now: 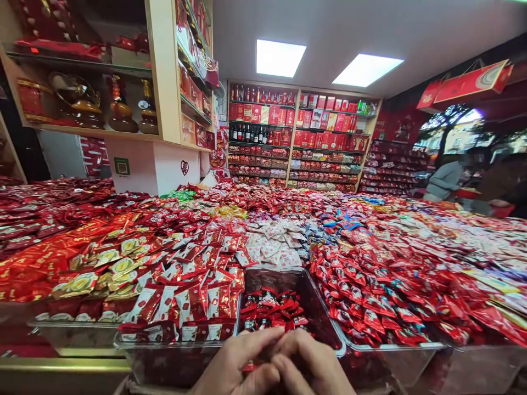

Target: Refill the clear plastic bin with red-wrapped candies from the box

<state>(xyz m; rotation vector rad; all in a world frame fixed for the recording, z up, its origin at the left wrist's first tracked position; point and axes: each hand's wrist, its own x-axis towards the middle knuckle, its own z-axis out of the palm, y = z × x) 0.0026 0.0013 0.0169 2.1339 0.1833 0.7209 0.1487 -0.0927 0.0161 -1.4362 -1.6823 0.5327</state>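
Observation:
Both my hands meet at the bottom middle of the head view. My left hand (234, 365) and my right hand (310, 365) have their fingers pressed together around a small red wrapped candy (248, 367), of which only a sliver shows. They hover at the near rim of a clear plastic bin (325, 315) that holds a small heap of red wrapped candies (272, 310). Which hand bears the candy I cannot tell exactly; both touch it.
A wide counter is covered with clear bins heaped with wrapped sweets: red-and-white packs (189, 302) at left, red packs (370, 296) at right, white ones (274, 247) behind. Shelves of red boxes and bottles (296, 137) line the back wall. Two people (448, 178) stand far right.

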